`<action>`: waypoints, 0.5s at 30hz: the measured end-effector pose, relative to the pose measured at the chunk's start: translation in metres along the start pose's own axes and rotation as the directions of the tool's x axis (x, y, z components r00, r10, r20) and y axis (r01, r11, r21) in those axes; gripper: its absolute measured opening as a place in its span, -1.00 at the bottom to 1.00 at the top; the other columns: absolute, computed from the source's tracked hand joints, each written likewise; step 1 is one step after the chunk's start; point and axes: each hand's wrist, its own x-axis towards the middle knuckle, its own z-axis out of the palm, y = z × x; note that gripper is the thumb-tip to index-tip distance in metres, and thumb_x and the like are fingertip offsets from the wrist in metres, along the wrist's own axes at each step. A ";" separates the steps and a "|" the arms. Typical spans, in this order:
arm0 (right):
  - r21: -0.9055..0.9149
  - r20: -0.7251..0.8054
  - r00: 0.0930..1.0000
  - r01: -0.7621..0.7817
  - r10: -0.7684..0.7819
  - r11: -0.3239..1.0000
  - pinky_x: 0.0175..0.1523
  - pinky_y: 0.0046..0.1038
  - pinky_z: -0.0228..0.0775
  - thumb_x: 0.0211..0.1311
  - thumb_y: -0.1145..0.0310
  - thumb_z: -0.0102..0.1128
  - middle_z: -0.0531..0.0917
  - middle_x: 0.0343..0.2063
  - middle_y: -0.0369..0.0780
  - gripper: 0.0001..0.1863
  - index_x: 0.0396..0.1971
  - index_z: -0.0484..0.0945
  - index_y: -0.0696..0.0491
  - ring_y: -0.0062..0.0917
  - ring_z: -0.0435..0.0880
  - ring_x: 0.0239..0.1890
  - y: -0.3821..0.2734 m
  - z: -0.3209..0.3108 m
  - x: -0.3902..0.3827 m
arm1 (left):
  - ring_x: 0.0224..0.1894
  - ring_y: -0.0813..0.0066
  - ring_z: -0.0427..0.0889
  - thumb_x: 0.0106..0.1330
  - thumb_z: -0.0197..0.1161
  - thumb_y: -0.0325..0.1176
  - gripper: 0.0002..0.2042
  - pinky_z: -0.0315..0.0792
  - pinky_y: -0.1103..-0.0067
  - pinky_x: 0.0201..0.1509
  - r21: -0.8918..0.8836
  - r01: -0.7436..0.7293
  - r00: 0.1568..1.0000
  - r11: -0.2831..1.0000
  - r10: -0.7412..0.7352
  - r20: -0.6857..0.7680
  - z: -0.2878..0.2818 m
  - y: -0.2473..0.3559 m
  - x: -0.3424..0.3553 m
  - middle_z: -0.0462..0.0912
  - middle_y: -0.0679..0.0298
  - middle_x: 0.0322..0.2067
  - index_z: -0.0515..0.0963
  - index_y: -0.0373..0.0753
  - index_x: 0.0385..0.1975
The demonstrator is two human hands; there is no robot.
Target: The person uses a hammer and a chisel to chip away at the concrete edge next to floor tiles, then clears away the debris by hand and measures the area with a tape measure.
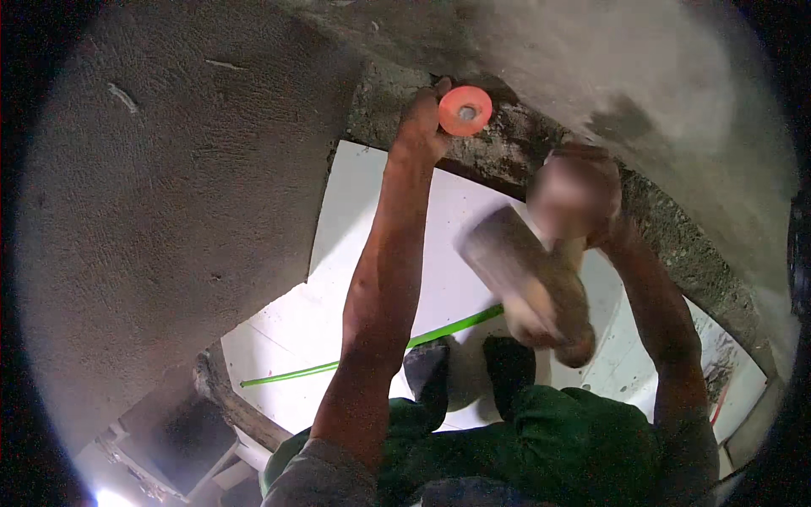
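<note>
At the far end of the white tiles, my left hand is closed around a chisel. I see the chisel end-on: an orange round hand guard with a grey metal striking end in its middle. Its shaft and tip are hidden. My right hand, smeared by motion, grips the handle of a heavy hammer with a thick, grey-brown head. Blurred as well, the hammer head hangs over the tiles, nearer to me than the chisel and apart from it.
White floor tiles lie around my dark-shod feet. Across them runs a thin green strip. Rough grey walls rise at left and right. Broken, bare mortar edges the tiles. A dark box-like object stands lower left.
</note>
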 end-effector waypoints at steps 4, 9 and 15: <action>-0.468 0.436 0.887 0.078 0.153 0.880 -0.46 -0.22 0.34 0.07 0.35 0.34 0.42 -0.63 -0.12 -0.84 -0.47 0.50 0.00 -0.12 0.44 -0.63 0.006 0.001 0.007 | 0.18 0.18 0.66 0.23 0.47 -0.12 -0.41 0.55 0.31 0.26 0.225 -0.009 0.997 0.974 -0.009 0.082 -0.014 0.000 0.002 0.70 0.09 0.11 0.55 -0.34 0.20; 0.226 0.351 0.823 -0.538 0.447 0.812 -0.28 -0.20 0.53 0.10 0.27 0.35 0.65 -0.49 -0.04 -0.84 -0.53 0.61 0.01 -0.11 0.67 -0.44 0.005 -0.005 -0.004 | -0.17 0.37 0.69 0.56 0.08 -0.19 -0.75 0.65 0.42 -0.11 -0.377 0.423 0.832 0.824 -0.518 -0.199 0.015 0.018 0.008 0.65 0.24 -0.14 0.55 -0.24 -0.05; -0.483 0.284 0.959 0.149 -0.006 0.863 -0.28 -0.25 0.46 0.08 0.27 0.44 0.54 -0.60 -0.09 -0.81 -0.55 0.61 0.00 -0.22 0.59 -0.43 0.028 0.011 -0.017 | -0.15 0.31 0.68 0.57 0.01 -0.15 -0.68 0.66 0.38 -0.08 -0.132 0.294 0.932 0.947 -0.314 -0.182 0.004 0.003 0.005 0.64 0.18 -0.12 0.55 -0.26 -0.02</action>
